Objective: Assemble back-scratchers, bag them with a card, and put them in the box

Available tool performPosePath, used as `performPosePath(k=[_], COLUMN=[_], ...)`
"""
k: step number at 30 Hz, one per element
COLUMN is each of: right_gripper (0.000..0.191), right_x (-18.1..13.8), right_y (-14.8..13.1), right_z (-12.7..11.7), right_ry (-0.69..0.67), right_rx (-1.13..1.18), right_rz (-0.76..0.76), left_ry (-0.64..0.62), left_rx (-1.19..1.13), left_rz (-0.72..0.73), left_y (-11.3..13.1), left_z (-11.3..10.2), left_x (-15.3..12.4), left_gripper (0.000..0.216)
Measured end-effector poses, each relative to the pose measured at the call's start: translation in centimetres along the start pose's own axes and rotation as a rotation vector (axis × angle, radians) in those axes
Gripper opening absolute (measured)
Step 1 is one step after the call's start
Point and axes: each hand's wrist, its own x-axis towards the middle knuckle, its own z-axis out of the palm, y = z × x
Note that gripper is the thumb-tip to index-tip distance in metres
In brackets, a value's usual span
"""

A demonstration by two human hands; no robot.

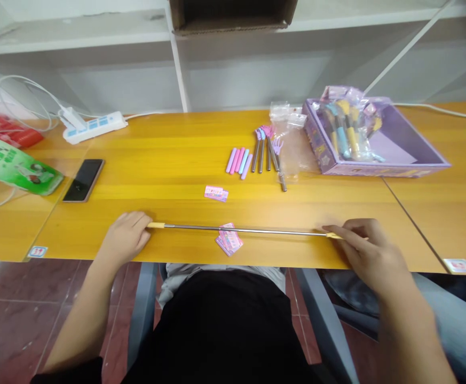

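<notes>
A long thin metal telescopic rod with yellow ends lies stretched out across the front of the yellow table. My left hand is closed on its left yellow end. My right hand pinches the right yellow end between thumb and fingers. Under the rod's middle lies a small stack of pink cards.
Further back lie a second pink card, several pastel handles and collapsed metal rods, clear plastic bags, and a purple box of packed items. At the left are a phone, a power strip and a green packet.
</notes>
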Motion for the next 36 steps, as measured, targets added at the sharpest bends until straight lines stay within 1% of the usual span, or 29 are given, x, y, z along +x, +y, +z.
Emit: performPosePath(k=[4,6,9,12,14,17,19,21,24,26,28,30,31,33,36], right_gripper=[0.031,0.033,0.035,0.038,0.041,0.043,0.043,0.043,0.041,0.034,0.027,0.028,0.031,0.034,0.033], right_x=[1.7,2.7,4.1,5.2,5.8,6.5,7.0,7.4,8.1,8.4,8.5,8.4,8.4,8.3,8.3], right_y=[-2.5,-3.7,-5.5,-7.8,-9.3,-10.8,-11.1,-11.2,-12.8,-15.2,-17.9,-20.1,-20.7,-20.8,-19.0], right_z=[0.7,0.9,1.1,1.5,1.8,2.0,1.8,1.5,1.2,1.3,1.5,1.8,2.0,2.2,2.6], right_ry=[-0.052,-0.074,-0.067,-0.063,-0.065,-0.075,-0.079,-0.075,-0.070,-0.067,-0.058,-0.022,-0.010,-0.004,0.024], right_rx=[0.082,0.113,0.144,0.162,0.165,0.135,0.105,0.090,0.106,0.148,0.190,0.191,0.180,0.163,0.170], right_rz=[-0.050,-0.086,-0.148,-0.222,-0.272,-0.308,-0.306,-0.302,-0.340,-0.409,-0.482,-0.485,-0.469,-0.420,-0.362], left_ry=[-0.030,-0.024,0.011,0.037,0.017,-0.071,-0.110,-0.131,-0.166,-0.175,-0.180,-0.184,-0.170,-0.099,0.043], left_rx=[0.040,0.049,0.081,0.096,0.079,0.046,0.028,0.006,-0.041,-0.083,-0.128,-0.167,-0.192,-0.244,-0.253], left_rz=[0.066,0.067,0.025,-0.002,-0.021,-0.101,-0.168,-0.195,-0.134,-0.071,-0.012,0.021,0.036,0.092,0.175], left_y=[2.3,3.3,4.7,6.0,7.0,8.1,8.5,9.1,11.3,13.6,15.8,17.2,17.4,17.3,16.3], left_z=[-0.5,-1.0,-1.6,-1.8,-1.8,-1.6,-1.6,-1.6,-1.2,-0.6,-0.1,0.4,0.5,0.4,0.1], left_x=[1.2,1.5,1.6,1.8,2.1,3.1,3.8,4.5,5.7,6.4,7.1,7.6,7.7,7.8,7.6], left_gripper=[0.019,0.016,0.013,0.015,0.015,0.006,0.021,0.036,0.039,0.033,0.021,0.018,0.018,0.021,0.020])
